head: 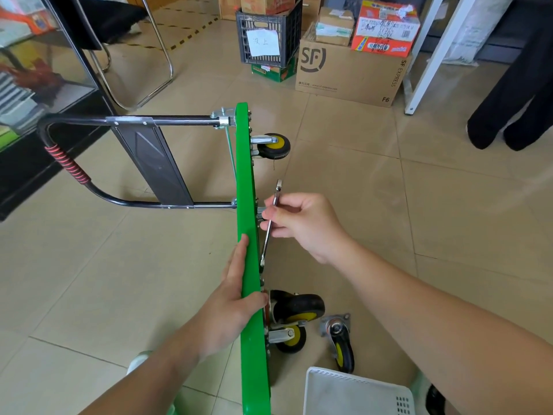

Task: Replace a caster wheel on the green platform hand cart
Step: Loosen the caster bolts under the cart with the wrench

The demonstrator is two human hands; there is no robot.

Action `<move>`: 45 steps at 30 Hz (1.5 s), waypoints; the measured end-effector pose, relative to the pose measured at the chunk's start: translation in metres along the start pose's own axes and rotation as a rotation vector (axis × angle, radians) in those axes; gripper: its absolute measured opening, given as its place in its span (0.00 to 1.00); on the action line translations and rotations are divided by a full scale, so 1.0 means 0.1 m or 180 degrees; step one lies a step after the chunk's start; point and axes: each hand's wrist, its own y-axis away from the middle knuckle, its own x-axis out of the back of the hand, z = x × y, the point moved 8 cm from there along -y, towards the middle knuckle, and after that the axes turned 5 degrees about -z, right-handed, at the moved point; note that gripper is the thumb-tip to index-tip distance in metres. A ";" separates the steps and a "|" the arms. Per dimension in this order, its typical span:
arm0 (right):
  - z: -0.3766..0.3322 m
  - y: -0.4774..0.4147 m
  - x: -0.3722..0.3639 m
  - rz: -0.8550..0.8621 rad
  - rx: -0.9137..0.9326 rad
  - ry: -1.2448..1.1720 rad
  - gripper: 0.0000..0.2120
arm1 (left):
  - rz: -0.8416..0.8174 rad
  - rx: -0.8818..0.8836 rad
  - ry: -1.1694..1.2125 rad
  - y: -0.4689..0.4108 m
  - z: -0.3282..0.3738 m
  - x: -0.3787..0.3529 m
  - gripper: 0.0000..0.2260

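The green platform cart (pixel 247 190) stands on its long edge on the tiled floor, underside facing right, its black handle (pixel 89 163) folded out to the left. My left hand (pixel 232 298) grips the deck's upper edge, thumb over the rim. My right hand (pixel 302 224) pinches a slim silver wrench (pixel 270 223) held along the underside, its lower end near the deck. One caster (pixel 273 146) sits at the far end and two casters (pixel 294 319) at the near end. A loose caster (pixel 341 342) with a grey mounting plate lies on the floor beside them.
A white plastic basket (pixel 356 393) sits at the bottom right. Cardboard boxes (pixel 350 70) and a black crate (pixel 269 31) stand beyond the cart. A chair's chrome legs (pixel 155 73) are at the upper left, a person's dark trouser legs (pixel 508 109) at the right.
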 end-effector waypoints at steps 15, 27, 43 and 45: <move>0.40 -0.24 -0.05 -0.0231 -0.0742 -0.0049 0.12 | -0.0021 -0.0029 0.0163 -0.02 -0.07 -0.01 0.45; 0.07 0.29 -0.18 -0.0362 0.0018 0.0307 0.09 | 0.0012 -0.0039 0.0098 -0.01 -0.03 0.01 0.45; 0.02 0.62 0.05 0.0228 0.0575 0.0010 0.12 | 0.0017 0.0001 -0.0076 0.03 0.05 -0.01 0.48; 0.02 0.56 0.02 0.0146 0.0565 -0.0018 0.12 | -0.0003 0.0001 -0.0077 0.02 0.03 0.00 0.48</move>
